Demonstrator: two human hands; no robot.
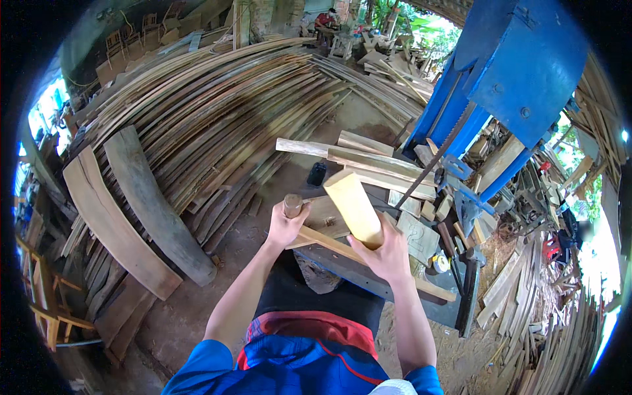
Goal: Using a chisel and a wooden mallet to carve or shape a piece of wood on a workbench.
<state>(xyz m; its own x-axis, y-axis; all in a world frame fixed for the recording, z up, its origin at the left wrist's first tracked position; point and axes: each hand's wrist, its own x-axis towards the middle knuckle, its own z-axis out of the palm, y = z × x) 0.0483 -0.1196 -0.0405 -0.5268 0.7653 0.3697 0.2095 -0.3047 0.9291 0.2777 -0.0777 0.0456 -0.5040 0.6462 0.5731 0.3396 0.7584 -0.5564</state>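
Left hand [287, 226]: fingers wrapped tight round a short round wooden piece [292, 205], its end sticking up above the fist.
Right hand [387, 253]: fingers closed round the near end of a pale wooden block [354, 205]; block tilted, far end pointing away from the person & up.
Block position: over the dark work table [368, 280], just right of the left fist, not touching it.
Under hands: a long thin wooden strip [368, 258] lay across the table, running from by the left hand down to the right.
Blade: thin band-saw blade [434, 158] slanted down from the blue saw frame [520, 72], ending near the block's right side; contact w/ block can't be told.
Table top: flat offcut boards [368, 161] stacked beyond the block.
Left side: two thick curved planks [131, 204] on the floor, w/ a big pile of thin bent slats [217, 99] behind.
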